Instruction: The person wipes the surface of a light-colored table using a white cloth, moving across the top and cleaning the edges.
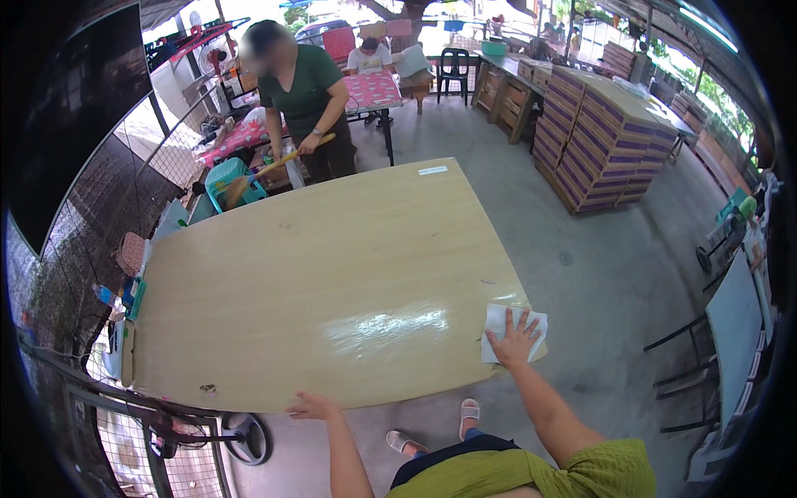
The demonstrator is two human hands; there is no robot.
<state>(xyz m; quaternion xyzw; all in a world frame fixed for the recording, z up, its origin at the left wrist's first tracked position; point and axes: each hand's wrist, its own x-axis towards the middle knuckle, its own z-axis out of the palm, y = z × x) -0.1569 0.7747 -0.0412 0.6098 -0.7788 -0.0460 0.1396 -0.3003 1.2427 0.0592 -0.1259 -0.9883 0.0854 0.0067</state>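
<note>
A large wooden-look table [274,282] with a glossy top stretches out before me. My right hand [515,342] lies flat with spread fingers on a white cloth or paper wipe [495,317], pressed against the tabletop at the near right corner. Part of the wipe is hidden beneath that hand. My left hand [315,407] is at the table's near edge, fingers stretched out and holding nothing; whether it touches the edge I cannot tell.
Across the table a person in a green shirt [303,91] holds a broom [286,159] by a teal plastic stool [224,178]. Stacked cartons [606,141] stand at the back right, a pale folding table [735,349] at the right. A black wheel-shaped base [249,438] is below the near edge.
</note>
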